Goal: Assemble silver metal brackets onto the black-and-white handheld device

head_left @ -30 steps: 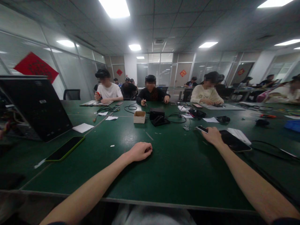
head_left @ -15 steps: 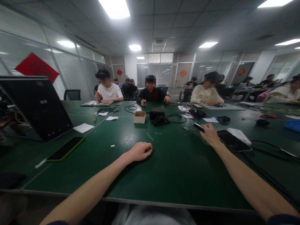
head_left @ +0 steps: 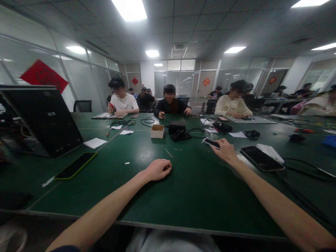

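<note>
My left hand [head_left: 158,170] rests on the green table [head_left: 147,199], fingers curled loosely around nothing. My right hand [head_left: 225,150] is farther forward and grips a narrow smartphone [head_left: 211,142] with a pale edge, its end sticking out to the left. Just right of that hand, a large black smartphone [head_left: 261,158] lies face up, partly on a white sheet [head_left: 271,153]. A phone with a green case [head_left: 75,166] lies well to the left of my left hand.
A black laptop [head_left: 43,120] stands open at the left. Ahead are a small cardboard box [head_left: 157,131], a black electronic unit [head_left: 176,131], black cables [head_left: 148,121] and paper sheets. Several people sit working along the far side, with a red screwdriver [head_left: 303,130] at the right.
My right hand has moved left and slightly farther forward, carrying the narrow smartphone away from the large black phone. My left hand has hardly moved.
</note>
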Demonstrator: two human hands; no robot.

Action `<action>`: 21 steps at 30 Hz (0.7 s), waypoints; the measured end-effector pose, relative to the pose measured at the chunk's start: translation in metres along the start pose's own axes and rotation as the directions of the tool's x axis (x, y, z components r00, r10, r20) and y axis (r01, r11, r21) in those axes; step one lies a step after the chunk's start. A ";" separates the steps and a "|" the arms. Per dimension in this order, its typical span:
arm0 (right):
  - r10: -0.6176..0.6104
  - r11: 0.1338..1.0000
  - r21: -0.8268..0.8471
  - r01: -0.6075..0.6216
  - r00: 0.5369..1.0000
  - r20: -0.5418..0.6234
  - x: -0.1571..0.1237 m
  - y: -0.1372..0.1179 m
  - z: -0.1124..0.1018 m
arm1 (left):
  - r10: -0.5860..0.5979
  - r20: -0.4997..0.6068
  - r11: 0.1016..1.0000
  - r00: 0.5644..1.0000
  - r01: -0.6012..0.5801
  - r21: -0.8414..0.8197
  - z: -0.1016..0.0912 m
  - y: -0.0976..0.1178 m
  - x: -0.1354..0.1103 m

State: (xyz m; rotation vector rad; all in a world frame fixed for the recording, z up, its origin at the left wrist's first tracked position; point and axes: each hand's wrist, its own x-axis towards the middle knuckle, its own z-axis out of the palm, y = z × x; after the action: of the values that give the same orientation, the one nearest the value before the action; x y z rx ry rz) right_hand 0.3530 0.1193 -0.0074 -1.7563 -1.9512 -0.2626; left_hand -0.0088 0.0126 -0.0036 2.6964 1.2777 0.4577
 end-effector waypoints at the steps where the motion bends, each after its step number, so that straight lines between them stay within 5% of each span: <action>1: -0.032 0.999 0.036 0.031 0.999 0.024 -0.003 -0.013 -0.001 | -0.008 -0.011 1.000 1.000 0.008 0.004 0.001 0.000 0.000; 7: -0.301 0.923 0.309 0.227 0.929 0.215 -0.039 -0.105 -0.008 | -0.136 -0.108 0.991 0.985 0.137 0.005 0.002 0.003 0.001; 11: -0.339 0.885 0.420 0.199 0.894 0.292 -0.069 -0.150 -0.017 | -0.245 -0.169 0.968 0.955 0.252 0.019 0.002 -0.002 0.002; 21: -0.440 0.845 0.481 0.232 0.814 0.379 -0.091 -0.159 -0.032 | -0.305 -0.194 0.947 0.932 0.319 0.041 0.006 -0.010 0.003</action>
State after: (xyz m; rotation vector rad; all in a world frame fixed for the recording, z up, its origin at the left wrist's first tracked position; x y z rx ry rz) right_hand 0.2101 0.0010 0.0052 -1.2481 -2.4470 0.4958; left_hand -0.0118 0.0214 -0.0111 2.4826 1.7692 0.6440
